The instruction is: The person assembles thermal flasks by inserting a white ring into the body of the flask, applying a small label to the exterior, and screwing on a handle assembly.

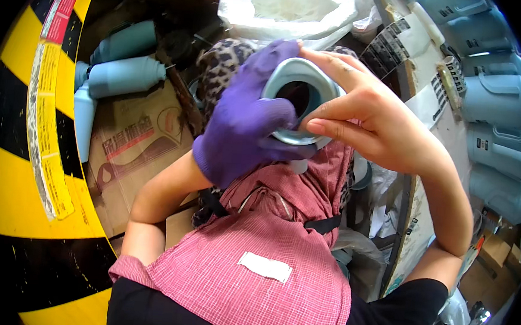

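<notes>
A light blue plastic jug (327,85) is held up over my lap, its round mouth facing me and its inside dark. My left hand (242,119), in a purple knitted glove, wraps around the jug's left side, with the thumb over the near rim. My right hand (370,110) is bare. Its upper fingers reach across the jug's far right side, while the thumb and a bent finger press at the right inner rim. Whether a small piece is pinched there cannot be made out. The lower body of the jug is mostly hidden by my hands.
Several light blue jugs (497,100) line the bench (415,234) at the right. A white plastic-lined container (288,28) stands ahead. Left are blue bottle-shaped parts (127,76) above a cardboard box (137,148), beside a yellow-and-black striped surface (34,195).
</notes>
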Demonstrator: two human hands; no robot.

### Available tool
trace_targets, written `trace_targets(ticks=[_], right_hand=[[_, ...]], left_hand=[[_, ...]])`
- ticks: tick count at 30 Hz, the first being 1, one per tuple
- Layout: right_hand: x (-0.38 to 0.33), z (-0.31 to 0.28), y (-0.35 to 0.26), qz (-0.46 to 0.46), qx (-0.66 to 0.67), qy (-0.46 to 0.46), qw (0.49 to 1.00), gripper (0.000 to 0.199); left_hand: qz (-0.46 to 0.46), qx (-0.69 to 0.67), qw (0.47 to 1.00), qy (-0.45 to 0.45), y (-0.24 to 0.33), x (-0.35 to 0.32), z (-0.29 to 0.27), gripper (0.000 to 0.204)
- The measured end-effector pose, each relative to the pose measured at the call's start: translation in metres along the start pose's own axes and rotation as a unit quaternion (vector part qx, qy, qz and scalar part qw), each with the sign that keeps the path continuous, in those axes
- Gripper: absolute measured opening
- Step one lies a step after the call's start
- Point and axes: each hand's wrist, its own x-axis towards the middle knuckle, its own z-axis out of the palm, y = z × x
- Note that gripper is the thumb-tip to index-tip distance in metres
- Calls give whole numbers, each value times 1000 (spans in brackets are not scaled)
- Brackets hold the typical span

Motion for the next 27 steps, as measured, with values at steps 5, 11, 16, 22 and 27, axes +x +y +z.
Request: trace_targets(ticks=[5,11,16,22,27], right_hand=[[-15,-3,32,-38,270,138,952,29],[-38,-34,234,193,-178,477,839,21],[-65,-15,368,472,-207,406,755,41],[-71,-15,375,422,-119,469,767,40],[-61,-4,349,383,-222,476,760,20]], left_hand=[[-61,-69,996,6,14,20,-40,39],[-218,-264,939,-15,-44,89,-102,25],[-443,-214,836,-244,-141,83,-23,36],[-351,-184,890,-224,-178,71,24,54],[-413,-151,877,-192,-178,74,24,53]])
